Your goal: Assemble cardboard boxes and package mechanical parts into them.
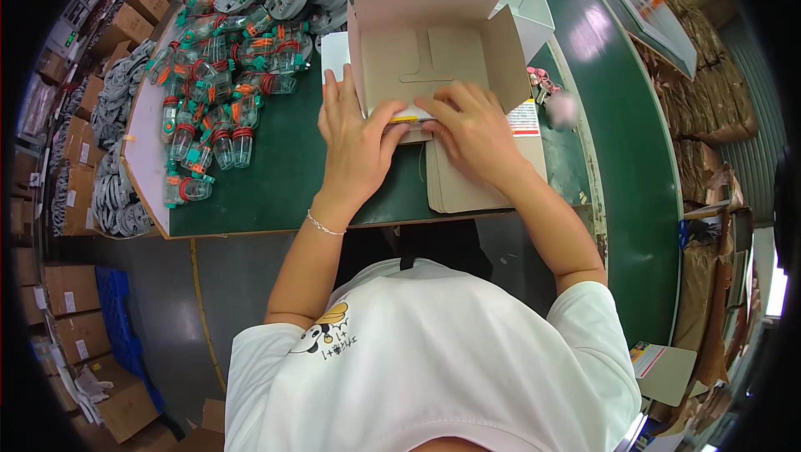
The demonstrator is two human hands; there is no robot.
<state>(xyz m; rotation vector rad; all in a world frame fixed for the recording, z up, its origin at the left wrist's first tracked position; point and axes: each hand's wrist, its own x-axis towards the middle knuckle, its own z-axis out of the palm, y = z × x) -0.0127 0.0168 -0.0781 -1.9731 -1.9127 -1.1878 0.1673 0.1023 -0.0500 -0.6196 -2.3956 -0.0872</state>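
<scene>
1. The left hand [357, 139] lies flat, fingers loosely spread, pressing the front edge of an open cardboard box [434, 55].
2. The right hand [474, 131] curls over the same edge, fingertips touching a thin yellow-striped slip [409, 118]; I cannot tell whether it pinches it.
3. Flat cardboard blanks [467, 189] are stacked under the box, beside a white label with red print [524, 118].
4. Clear plastic parts with orange and teal caps [221, 93] crowd the green table [284, 176], leaving bare room near its front edge.

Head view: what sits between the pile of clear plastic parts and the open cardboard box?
In the head view, the left hand lies between the plastic parts and the cardboard box, with a white sheet behind it on green mat.
</scene>
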